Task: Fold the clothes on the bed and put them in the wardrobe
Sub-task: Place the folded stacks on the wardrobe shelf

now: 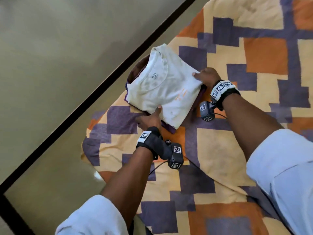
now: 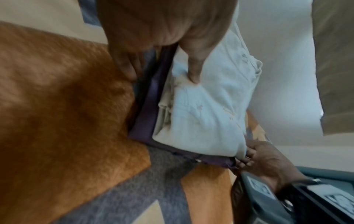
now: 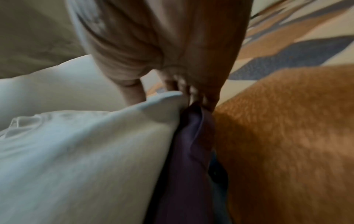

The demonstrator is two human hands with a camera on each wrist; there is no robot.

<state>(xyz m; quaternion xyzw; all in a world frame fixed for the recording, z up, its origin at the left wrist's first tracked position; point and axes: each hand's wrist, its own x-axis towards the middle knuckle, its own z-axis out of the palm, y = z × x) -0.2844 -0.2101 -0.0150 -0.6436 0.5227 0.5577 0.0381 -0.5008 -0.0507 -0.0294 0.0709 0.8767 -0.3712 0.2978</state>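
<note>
Hands are clamped on opposite edges of the folded stack, left hand and right hand each with thumb on the white T-shirt and fingers under the purple garment, presumably so the stack lifts off the bed as one for the wardrobe.

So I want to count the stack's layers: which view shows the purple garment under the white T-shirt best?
Left wrist: the purple garment shows as a long edge beneath the white T-shirt. Right wrist shows a blurred fold; head only slivers.
</note>
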